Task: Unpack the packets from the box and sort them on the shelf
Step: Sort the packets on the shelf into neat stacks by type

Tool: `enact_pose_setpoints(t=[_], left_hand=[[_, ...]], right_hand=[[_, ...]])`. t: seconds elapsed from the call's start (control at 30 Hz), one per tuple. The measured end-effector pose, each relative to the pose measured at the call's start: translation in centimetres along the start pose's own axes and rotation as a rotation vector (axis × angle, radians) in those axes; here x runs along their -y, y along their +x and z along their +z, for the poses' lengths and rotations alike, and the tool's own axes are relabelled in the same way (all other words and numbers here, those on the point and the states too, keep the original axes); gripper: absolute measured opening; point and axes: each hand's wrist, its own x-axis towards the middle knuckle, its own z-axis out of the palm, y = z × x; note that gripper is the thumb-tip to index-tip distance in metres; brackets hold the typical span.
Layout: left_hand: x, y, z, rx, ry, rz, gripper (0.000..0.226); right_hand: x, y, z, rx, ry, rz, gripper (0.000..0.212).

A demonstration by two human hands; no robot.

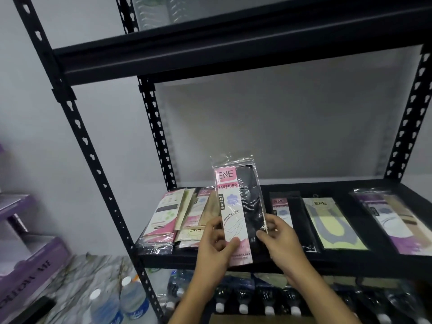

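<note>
I hold a clear stocking packet (240, 206) upright in front of the black shelf (350, 261); it has a pink label strip and black stockings inside. My left hand (216, 239) grips its lower left edge, thumb on the front. My right hand (278, 232) pinches its lower right edge. Other packets lie flat on the shelf: a pile at the left (168, 213), a black one (292, 218), a yellow and grey one (332, 223), and a purple one (392, 218) at the right. The box is mostly hidden.
Black slotted uprights (98, 169) frame the shelf, with another shelf board (233, 50) overhead. Water bottles (121, 302) stand on the marble floor at lower left and more lie under the shelf. A purple carton (30, 274) sits at far left.
</note>
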Motion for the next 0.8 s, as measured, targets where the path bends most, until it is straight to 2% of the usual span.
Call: enact_pose_setpoints(t=[0.23,0.47,0.63,0.73,0.8], left_hand=[[0.6,0.4,2.9,0.043,0.056,-0.023,0.049],[0.6,1.5,9.1,0.069,0.164,-0.041,0.042],[2.1,3.7,12.1,0.036,0.386,-0.031,0.039],[2.4,5.0,12.8,0.018,0.529,-0.002,0.036],[2.6,5.9,13.2,0.019,0.636,0.005,0.041]], right_hand=[[-0.6,-0.5,-3.0,-0.101,-0.012,-0.020,0.043],[-1.2,-0.6,-8.0,-0.181,-0.075,0.001,0.036],[-1.9,0.9,-10.6,-0.118,-0.182,0.034,0.031],[-3.0,2.7,-10.6,-0.136,-0.319,0.051,0.019],[-3.9,4.1,-10.3,-0.153,-0.402,0.061,0.020]])
